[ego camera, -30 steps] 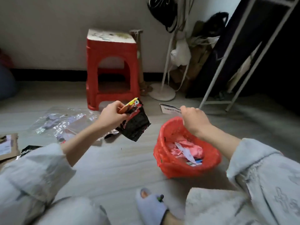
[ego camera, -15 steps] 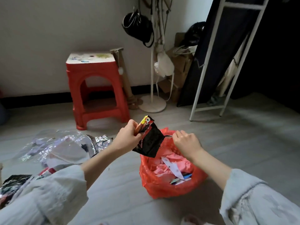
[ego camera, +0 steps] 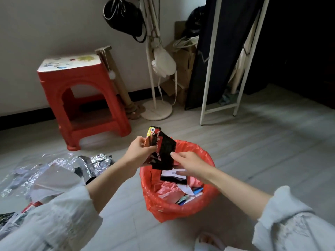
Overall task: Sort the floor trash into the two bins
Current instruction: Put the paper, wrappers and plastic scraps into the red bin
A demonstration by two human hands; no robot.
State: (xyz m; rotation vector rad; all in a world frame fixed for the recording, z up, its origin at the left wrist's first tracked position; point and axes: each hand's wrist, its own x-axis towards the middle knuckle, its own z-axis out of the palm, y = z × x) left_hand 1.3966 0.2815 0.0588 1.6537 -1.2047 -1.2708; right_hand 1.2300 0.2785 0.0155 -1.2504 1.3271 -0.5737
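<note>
While the left hand pinches the black snack wrapper above the far rim of the red bin, seemingly to drop it in, the right hand hovers beside it, fingers spread and empty

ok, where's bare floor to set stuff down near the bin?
Bare floor lies right of the red-lined bin toward the white rack, and between bin and red stool. Crowded on the left: foil and plastic wrappers.
</note>
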